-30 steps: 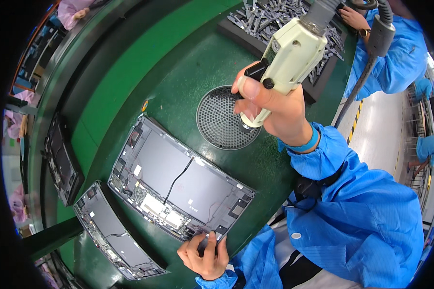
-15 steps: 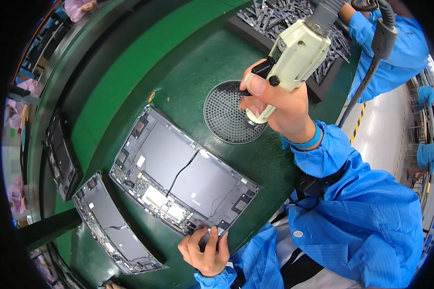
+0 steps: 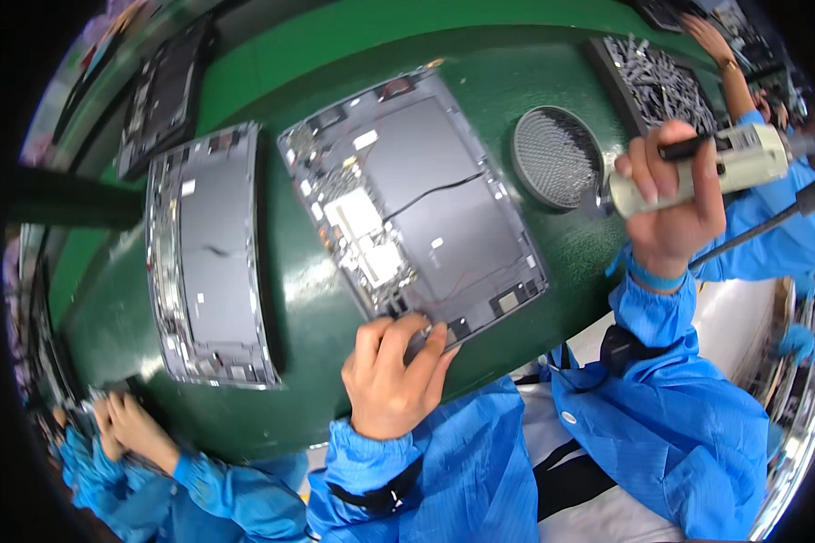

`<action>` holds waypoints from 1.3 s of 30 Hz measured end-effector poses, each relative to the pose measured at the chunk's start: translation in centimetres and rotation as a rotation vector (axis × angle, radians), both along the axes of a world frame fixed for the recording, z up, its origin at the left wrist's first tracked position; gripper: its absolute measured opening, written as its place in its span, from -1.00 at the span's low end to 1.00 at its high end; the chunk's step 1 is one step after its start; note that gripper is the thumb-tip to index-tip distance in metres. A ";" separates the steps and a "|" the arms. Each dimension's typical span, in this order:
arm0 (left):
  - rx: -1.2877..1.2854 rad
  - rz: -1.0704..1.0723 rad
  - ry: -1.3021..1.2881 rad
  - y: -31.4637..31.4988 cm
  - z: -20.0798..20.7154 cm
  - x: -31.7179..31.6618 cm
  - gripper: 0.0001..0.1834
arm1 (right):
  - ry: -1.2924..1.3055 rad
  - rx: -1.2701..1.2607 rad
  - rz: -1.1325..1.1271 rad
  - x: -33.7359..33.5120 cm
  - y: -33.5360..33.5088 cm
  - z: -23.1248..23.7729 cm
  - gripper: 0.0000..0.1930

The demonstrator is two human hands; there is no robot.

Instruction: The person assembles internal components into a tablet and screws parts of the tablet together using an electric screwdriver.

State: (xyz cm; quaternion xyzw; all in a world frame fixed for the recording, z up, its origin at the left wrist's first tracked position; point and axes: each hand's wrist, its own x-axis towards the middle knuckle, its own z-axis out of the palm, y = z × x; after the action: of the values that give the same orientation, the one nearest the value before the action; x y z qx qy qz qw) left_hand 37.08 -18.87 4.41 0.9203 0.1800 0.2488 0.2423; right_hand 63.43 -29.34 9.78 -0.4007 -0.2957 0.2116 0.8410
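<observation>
A grey laptop base (image 3: 426, 213) lies with its insides bare on the green worktable, its circuit board and a black cable showing. My left hand (image 3: 396, 371) is closed on its near corner, fingers bent over the edge; a dark part under the fingertips is mostly hidden. In my right hand (image 3: 675, 204) is a cream electric screwdriver (image 3: 743, 167), fingers wrapped round its body and black lever. The screwdriver's blurred front end is beside a round dish with a gridded surface (image 3: 552, 149), right of the laptop base.
A second opened laptop base (image 3: 217, 262) lies to the left, a third dark one (image 3: 167, 90) beyond it. A black tray (image 3: 611, 86) of grey strip-like parts stands far right. Co-workers' hands (image 3: 136, 425) are at the lower left, another person's hand (image 3: 708, 41) at the upper right.
The view has turned, so the laptop bases appear rotated and shifted. My right hand with the screwdriver has gone from over the dish to its right side. My left hand keeps to the same corner.
</observation>
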 end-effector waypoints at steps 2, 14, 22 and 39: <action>0.005 0.005 -0.022 0.1 -0.2 -0.3 -0.66 | -0.180 -0.028 0.224 -2.8 0.5 -0.4 -0.59; 0.053 0.009 -0.128 0.0 -1.2 -0.3 -0.68 | -0.174 -0.456 0.477 -9.7 1.2 0.1 -0.55; 0.066 0.017 -0.146 0.2 -1.6 -0.4 -0.68 | -0.084 -0.407 0.502 -10.1 1.3 -0.6 -0.56; 0.087 -0.012 -0.016 0.2 0.3 -0.9 -0.71 | -0.533 -0.482 0.490 -7.7 1.7 0.5 -0.67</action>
State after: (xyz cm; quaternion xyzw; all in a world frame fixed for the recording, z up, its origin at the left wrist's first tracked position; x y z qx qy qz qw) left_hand 36.21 -18.66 4.72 0.9290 0.1615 0.2625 0.2049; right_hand 55.76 -27.65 10.24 -0.5444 -0.5308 0.3570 0.5427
